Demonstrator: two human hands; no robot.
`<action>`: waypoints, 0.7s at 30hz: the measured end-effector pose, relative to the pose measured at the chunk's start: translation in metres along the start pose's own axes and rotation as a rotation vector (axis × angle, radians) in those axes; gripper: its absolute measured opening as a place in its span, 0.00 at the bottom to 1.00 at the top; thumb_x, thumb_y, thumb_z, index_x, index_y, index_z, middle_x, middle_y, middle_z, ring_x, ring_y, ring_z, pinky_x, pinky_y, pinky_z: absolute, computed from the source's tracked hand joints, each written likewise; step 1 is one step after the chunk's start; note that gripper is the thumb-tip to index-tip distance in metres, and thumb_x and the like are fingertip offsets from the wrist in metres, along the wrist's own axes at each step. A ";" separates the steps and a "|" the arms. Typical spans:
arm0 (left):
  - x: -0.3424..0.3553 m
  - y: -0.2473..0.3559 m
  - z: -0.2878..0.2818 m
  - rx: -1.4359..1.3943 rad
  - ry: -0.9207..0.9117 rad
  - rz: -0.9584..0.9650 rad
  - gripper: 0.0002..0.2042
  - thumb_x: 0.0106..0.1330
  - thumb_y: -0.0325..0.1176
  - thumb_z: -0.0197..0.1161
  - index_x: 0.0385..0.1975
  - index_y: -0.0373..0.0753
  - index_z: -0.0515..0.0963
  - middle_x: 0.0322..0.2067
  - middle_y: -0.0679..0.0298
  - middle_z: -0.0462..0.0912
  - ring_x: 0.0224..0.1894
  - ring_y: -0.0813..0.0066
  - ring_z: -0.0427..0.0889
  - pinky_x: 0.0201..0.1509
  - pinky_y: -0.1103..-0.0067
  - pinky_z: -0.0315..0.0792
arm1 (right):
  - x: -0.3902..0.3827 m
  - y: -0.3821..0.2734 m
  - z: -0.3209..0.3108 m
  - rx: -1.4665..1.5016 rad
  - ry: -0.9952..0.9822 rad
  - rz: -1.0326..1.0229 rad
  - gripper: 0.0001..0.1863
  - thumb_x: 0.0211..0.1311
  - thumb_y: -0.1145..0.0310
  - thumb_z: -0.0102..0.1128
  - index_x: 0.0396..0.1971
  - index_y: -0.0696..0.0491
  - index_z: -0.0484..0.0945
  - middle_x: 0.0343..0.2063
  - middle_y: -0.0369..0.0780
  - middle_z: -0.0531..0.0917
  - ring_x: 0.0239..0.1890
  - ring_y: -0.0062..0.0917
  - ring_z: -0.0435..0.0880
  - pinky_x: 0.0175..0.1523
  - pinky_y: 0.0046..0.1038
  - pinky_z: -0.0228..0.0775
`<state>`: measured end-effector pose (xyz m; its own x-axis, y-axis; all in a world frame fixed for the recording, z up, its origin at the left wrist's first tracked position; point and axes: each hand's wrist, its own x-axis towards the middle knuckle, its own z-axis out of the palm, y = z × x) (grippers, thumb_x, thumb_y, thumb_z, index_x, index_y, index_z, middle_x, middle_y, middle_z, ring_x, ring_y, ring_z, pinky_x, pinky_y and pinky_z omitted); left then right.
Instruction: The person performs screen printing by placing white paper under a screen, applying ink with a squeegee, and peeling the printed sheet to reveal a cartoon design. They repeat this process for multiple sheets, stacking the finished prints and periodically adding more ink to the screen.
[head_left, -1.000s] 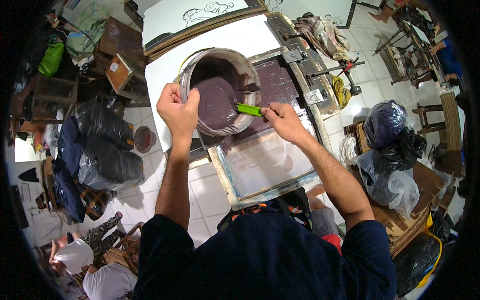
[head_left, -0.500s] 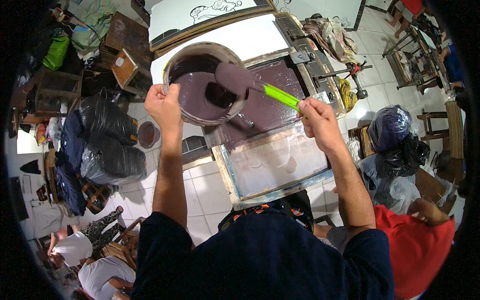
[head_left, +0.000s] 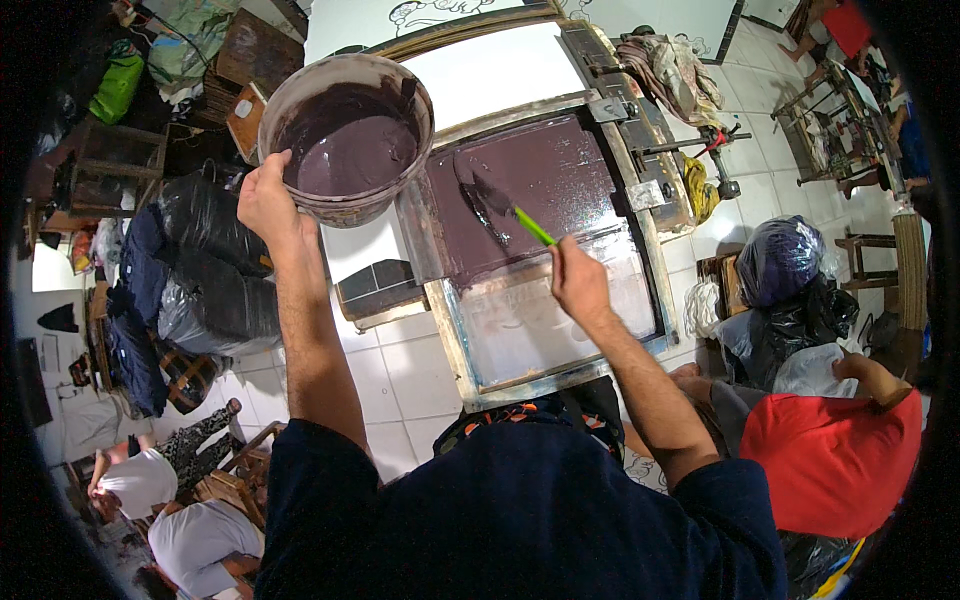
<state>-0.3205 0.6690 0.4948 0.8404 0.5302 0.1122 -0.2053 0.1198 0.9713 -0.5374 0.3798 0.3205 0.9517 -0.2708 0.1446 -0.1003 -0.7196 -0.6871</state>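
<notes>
My left hand (head_left: pixel 270 205) grips the near-left rim of a round plastic bucket (head_left: pixel 340 80), tilted up and left of the screen frame. Dark purple ink (head_left: pixel 365 150) lies in its bottom and smears its inner wall. In my right hand (head_left: pixel 580 280) is a spatula (head_left: pixel 535 226) with a bright green handle, its blade coated in ink. The blade is down at the ink layer (head_left: pixel 550 160) covering the far half of a wooden-framed printing screen (head_left: pixel 452 340). The near half shows pale, translucent mesh (head_left: pixel 560 320).
Beyond the screen lies a white sheet (head_left: pixel 500 70) on a board. Metal clamps (head_left: pixel 645 195) and rags (head_left: pixel 670 75) line its right side. Black plastic-wrapped bundles (head_left: pixel 215 300) stand on the left. A person in red (head_left: pixel 830 460) is close at my right; others sit lower left.
The bucket has moved left and up with my left hand, away from over the screen. My right hand has brought the spatula from the bucket down to the ink on the screen.
</notes>
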 end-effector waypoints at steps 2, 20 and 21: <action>-0.002 0.006 0.002 -0.022 0.026 0.002 0.04 0.57 0.21 0.67 0.26 0.30 0.78 0.30 0.55 0.85 0.30 0.68 0.84 0.37 0.74 0.81 | -0.013 0.007 0.017 -0.062 0.018 -0.073 0.08 0.72 0.70 0.58 0.34 0.55 0.69 0.22 0.48 0.79 0.27 0.50 0.81 0.30 0.48 0.71; -0.011 -0.015 0.001 0.132 0.002 0.200 0.08 0.53 0.22 0.72 0.22 0.33 0.76 0.22 0.70 0.76 0.24 0.84 0.72 0.31 0.84 0.67 | 0.012 0.046 -0.041 1.046 -0.206 0.871 0.15 0.78 0.60 0.54 0.31 0.54 0.76 0.12 0.26 0.62 0.11 0.12 0.53 0.16 0.23 0.40; -0.015 -0.016 0.002 0.160 0.011 0.232 0.09 0.53 0.22 0.72 0.22 0.34 0.75 0.22 0.71 0.76 0.24 0.85 0.71 0.30 0.84 0.66 | 0.018 0.044 -0.056 1.050 -0.211 0.877 0.15 0.78 0.60 0.54 0.31 0.54 0.76 0.12 0.25 0.62 0.11 0.11 0.52 0.16 0.23 0.40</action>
<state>-0.3287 0.6574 0.4780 0.7746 0.5369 0.3342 -0.3093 -0.1393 0.9407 -0.5410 0.3077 0.3331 0.7268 -0.2112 -0.6536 -0.5091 0.4731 -0.7190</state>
